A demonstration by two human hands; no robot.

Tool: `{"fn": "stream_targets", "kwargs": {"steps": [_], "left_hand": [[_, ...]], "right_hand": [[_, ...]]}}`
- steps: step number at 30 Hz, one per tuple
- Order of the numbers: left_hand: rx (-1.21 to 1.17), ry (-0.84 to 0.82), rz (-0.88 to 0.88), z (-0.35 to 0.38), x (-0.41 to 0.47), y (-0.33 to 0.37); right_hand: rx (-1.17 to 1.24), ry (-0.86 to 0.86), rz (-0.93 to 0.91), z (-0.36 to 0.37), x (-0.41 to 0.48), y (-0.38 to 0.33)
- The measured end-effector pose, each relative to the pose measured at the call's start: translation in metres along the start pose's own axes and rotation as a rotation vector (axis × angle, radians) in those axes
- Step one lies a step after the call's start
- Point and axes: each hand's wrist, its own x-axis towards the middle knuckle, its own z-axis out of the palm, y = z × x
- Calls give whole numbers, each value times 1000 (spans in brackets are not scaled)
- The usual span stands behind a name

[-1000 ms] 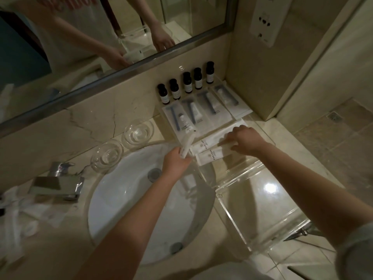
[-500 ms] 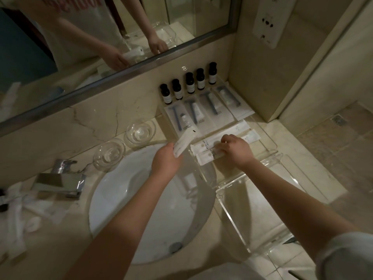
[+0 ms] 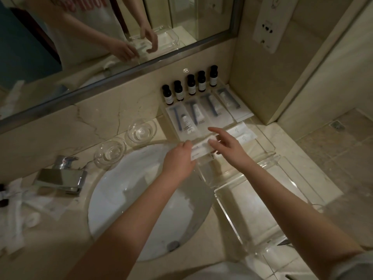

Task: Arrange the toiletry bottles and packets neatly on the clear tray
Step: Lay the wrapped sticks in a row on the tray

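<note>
You are now laying the packet (image 3: pixel 201 148), lifted a moment ago, on the tray (image 3: pixel 266 138), left hand (image 3: pixel 178 160) pinching it beneath your right hand's (image 3: pixel 228 147) spread fingers (image 3: pixel 215 130).

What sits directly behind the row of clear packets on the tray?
Five dark bottles stand upright in a row against the marble backsplash. Their bases are hidden by the clear packets.

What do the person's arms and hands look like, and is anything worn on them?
Both forearms are bare. The left hand and the right hand show no gloves, rings, watch or bracelet. Only at the lower right corner does a light grey sleeve cover the right upper arm.
</note>
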Motion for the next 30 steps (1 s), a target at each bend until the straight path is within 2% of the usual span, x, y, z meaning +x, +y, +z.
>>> {"fn": "stream_targets", "kwargs": {"steps": [1,3,7,9,11,15,17,20,22,26,30], "left_hand": [[-52,-12,14,0,-2,5],[-170,-34,26,0,-4,11],[-186,-46,43,-6,-5,0],[-279,-38,24,-10,-4,-9],[-490,-128,-29,-14,-4,-14],[-832,-414,-171,-19,-6,-18],[-955,-475,-214,-16,-7,-20],[-1070,-565,-242,-12,-7,-17],[-1048,-586,-234,-11,-6,-12],[-836,-540,-178,-11,-5,-10],[-696,-409,-241,-1,4,-15]], "right_hand": [[-58,-60,-25,-1,-3,-2],[-139,-75,-71,-5,-5,-1],[-6,14,7,-14,-7,1],[72,52,69,-20,-10,-1],[149,5,129,-26,-12,-5],[358,-130,157,-29,-13,-12],[361,-75,146,-23,-10,-16],[223,52,132,-16,-3,-20],[133,101,153,-14,2,-23],[-1,231,221,-14,9,-17],[-45,325,307,-27,5,1]]}}
